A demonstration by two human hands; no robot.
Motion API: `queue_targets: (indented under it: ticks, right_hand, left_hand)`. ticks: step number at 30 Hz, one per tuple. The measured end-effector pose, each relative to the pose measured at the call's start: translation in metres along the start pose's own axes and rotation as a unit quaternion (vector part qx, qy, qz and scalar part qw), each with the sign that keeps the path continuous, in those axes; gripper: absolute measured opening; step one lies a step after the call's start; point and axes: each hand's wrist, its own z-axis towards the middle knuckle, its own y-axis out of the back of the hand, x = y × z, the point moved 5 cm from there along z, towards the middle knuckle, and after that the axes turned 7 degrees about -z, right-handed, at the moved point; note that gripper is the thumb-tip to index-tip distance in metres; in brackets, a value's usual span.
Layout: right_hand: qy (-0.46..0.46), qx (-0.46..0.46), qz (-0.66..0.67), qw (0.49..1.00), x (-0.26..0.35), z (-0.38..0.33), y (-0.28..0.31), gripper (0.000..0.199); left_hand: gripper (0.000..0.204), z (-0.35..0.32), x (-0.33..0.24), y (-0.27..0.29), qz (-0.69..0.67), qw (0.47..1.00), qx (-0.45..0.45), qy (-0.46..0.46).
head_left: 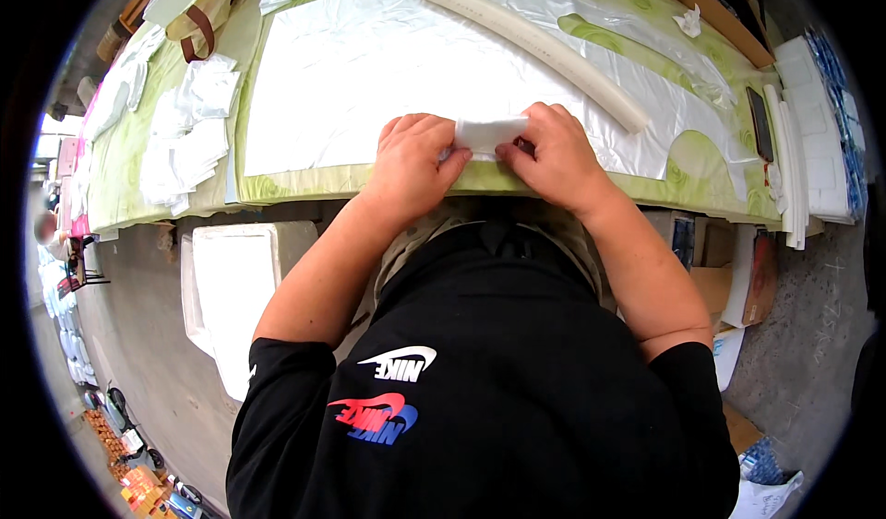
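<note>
Pinching a small white folded piece of thin soft material (489, 132) between both hands, I hold it at the near edge of the green-patterned surface (443, 179), just above my chest. My left hand (415, 161) closes on its left end, fingers curled and pressed together over thumb; my right hand (552, 155) pins the right end the same way, so the piece spans the short gap between the two grips.

It looks very light and limp, something like tissue, film or thin fabric; I cannot tell which. I judge it will sag or crumple if held by one corner only, and may tear if pulled hard, so the ends, taken flat between thumb and fingertips, seem the sound places to hold.

Beyond my grips lies a large white glossy sheet (369, 76) spread flat, and farther out to the right a long pale cream tube (535, 44) rests slantwise across it. Left of my left grip, well apart, sit loose stacks of small white pieces (189, 145).
</note>
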Motion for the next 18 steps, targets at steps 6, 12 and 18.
queue_targets:
  ticks: [6,12,18]
  right_hand:
    - [-0.043,-0.001,-0.04,0.998,0.003,0.006,-0.004,0.026]
    - [-0.091,0.042,-0.114,0.988,0.009,0.014,-0.006,0.029]
    - [-0.095,0.043,-0.109,0.988,0.008,0.014,-0.006,0.022]
  left_hand:
    - [0.052,0.003,0.005,-0.001,-0.059,0.995,-0.057,0.049]
    - [0.056,0.005,0.006,-0.001,-0.084,0.991,-0.072,0.078]
    - [0.061,0.009,-0.013,-0.005,0.075,0.99,-0.101,-0.065]
